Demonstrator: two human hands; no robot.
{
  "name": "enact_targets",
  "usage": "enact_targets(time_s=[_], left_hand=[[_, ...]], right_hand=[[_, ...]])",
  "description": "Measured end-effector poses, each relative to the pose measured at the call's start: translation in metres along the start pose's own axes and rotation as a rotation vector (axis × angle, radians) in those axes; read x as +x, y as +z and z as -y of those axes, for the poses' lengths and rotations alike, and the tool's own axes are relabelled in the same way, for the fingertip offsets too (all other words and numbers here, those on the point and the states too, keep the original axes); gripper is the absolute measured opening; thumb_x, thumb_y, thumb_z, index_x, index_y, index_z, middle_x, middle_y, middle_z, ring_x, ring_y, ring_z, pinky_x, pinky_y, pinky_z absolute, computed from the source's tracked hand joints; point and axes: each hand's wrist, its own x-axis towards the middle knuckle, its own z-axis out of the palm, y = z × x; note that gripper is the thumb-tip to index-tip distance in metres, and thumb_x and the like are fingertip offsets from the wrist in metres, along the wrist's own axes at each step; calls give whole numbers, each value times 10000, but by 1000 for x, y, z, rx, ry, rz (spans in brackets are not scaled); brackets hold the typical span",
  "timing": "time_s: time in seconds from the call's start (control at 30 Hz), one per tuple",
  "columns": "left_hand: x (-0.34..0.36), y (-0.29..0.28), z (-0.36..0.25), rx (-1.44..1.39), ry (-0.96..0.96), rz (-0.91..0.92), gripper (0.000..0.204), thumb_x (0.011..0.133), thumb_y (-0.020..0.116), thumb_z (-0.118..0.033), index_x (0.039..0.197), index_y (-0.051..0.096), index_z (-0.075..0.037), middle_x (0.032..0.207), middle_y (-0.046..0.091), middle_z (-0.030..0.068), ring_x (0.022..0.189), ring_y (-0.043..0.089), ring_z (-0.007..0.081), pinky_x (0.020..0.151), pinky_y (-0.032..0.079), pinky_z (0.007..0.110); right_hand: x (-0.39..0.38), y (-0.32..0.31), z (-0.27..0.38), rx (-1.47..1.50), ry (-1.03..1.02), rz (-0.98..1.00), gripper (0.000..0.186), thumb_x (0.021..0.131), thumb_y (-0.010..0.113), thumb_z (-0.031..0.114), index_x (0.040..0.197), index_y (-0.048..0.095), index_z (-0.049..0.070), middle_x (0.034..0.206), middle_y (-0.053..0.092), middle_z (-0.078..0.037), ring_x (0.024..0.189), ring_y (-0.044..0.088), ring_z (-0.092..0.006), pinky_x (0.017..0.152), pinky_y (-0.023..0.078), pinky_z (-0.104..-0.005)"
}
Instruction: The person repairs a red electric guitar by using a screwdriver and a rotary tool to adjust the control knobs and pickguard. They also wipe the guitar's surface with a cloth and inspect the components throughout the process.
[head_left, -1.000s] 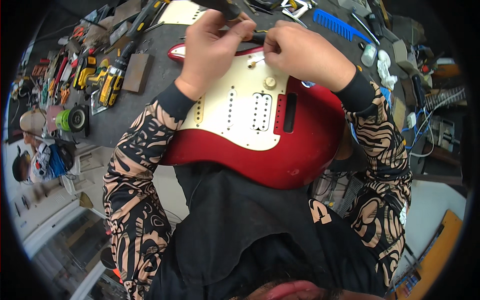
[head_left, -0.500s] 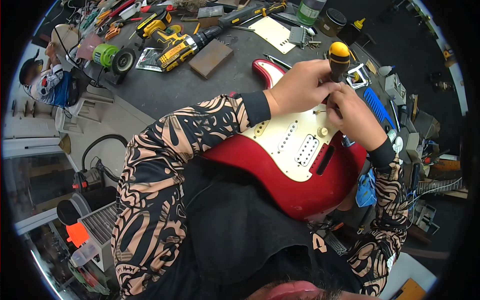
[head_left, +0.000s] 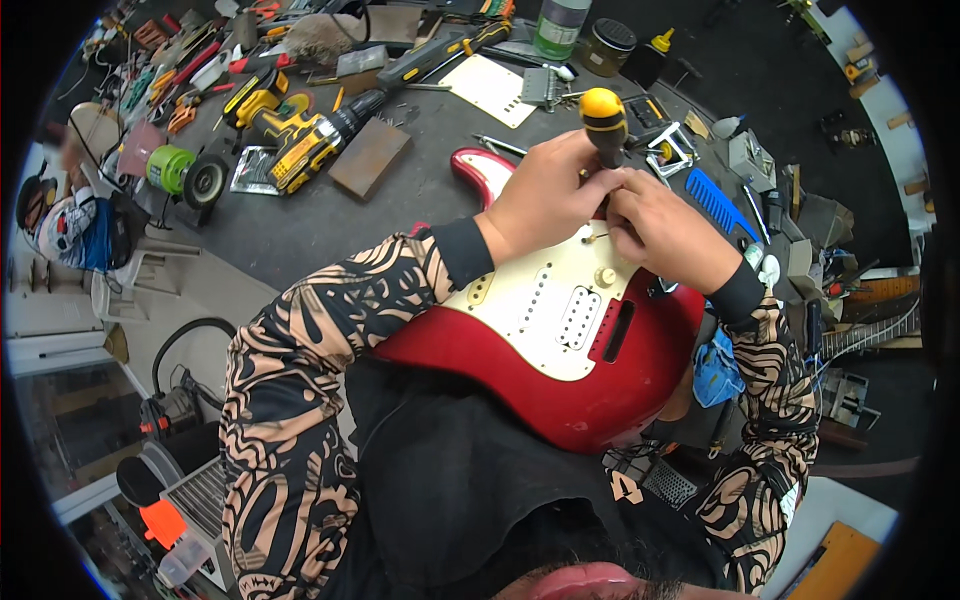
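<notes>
The left hand (head_left: 550, 190) grips a screwdriver (head_left: 603, 112) over the far side of 1 guitar (head_left: 590, 410), at the near edge of the table (head_left: 290, 220); the right hand (head_left: 665, 228) curls beside (cannot tell what it pinches).

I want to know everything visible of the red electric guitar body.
The electric guitar body looks glossy dark red and lies face up, overlapping the workbench's near edge. Its cream pickguard carries a white humbucker, two single-coil pickups and a cream knob; a dark slot sits beside it. The left hand and right hand hide part of its far side; contact is unclear.
</notes>
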Motion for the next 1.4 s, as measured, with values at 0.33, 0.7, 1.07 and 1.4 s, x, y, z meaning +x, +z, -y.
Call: enact_targets(time_s=[0.33, 0.7, 1.07, 1.4], left_hand=[[-3, -4, -2, -185, -126, -6, 81, 1072, 703, -59, 1121, 703, 6, 1074, 730, 52, 982, 717, 119, 834, 618, 281], [-46, -43, -45, -575, -174, 167, 87, 1160, 521, -105, 1117, 477, -43, 1109, 670, 172, 1038, 686, 242, 984, 556, 401], [-80, -60, -50, -560, -529, 235, 189, 1145, 610, -155, 1179, 500, -4, 1081, 687, 145, 972, 698, 190, 876, 598, 337], [-81, -58, -47, -539, -552, 276, 218, 1142, 610, -120, 1274, 487, 2, 1112, 672, 112, 1001, 704, 159, 884, 607, 312]], right_hand=[[10, -13, 6, 26, 34, 115, 114, 893, 691, 97, 890, 699, -17, 1083, 648, -197, 1009, 681, -385, 896, 576, -487], [12, -10, -6, -13, -164, 143, 161, 891, 741, 132, 971, 680, 7, 1117, 618, -143, 957, 705, -347, 837, 587, -478], [33, -32, -11, 14, -227, 345, 150, 868, 761, 141, 984, 724, 53, 1022, 672, -116, 1004, 702, -344, 871, 568, -468], [31, -21, -10, 5, -116, 312, 142, 866, 706, 113, 960, 717, 8, 960, 715, -159, 899, 727, -387, 819, 587, -489]])
